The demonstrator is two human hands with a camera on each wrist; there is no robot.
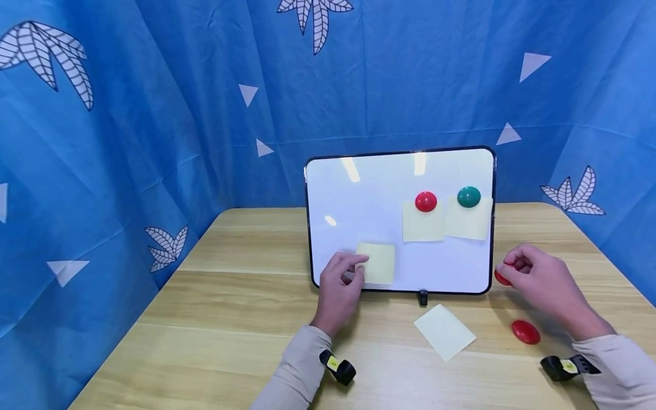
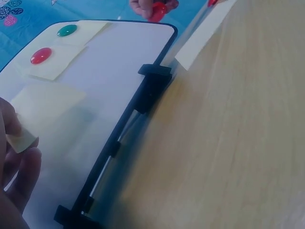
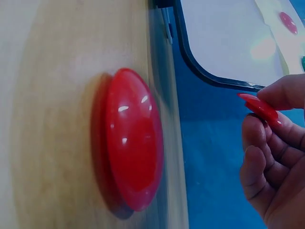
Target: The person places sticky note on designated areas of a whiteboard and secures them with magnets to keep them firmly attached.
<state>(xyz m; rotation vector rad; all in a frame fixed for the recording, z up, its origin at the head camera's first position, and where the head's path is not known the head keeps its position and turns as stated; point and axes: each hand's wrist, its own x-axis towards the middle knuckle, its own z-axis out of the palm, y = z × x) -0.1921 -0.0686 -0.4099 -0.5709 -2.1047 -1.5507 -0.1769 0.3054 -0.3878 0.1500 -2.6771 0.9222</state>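
Observation:
My left hand (image 1: 340, 287) pinches a pale yellow paper note (image 1: 379, 263) by its left edge, in front of the lower part of a black-framed whiteboard (image 1: 353, 210). The left wrist view shows the corner of that note (image 2: 23, 138) between thumb and fingers. Off the board's lower right corner, my right hand (image 1: 545, 279) holds a round red magnet (image 1: 502, 276), gripped between thumb and fingers in the right wrist view. Another red magnet (image 1: 525, 332) lies on the table below that hand and looms large in the right wrist view.
A red magnet (image 1: 426, 201) and a green magnet (image 1: 468, 197) each hold a note on the board's right half. One loose note (image 1: 445, 332) lies on the wooden table (image 1: 215, 319) in front of the board's black foot (image 1: 423, 298). Blue curtain (image 1: 205, 85) hangs behind.

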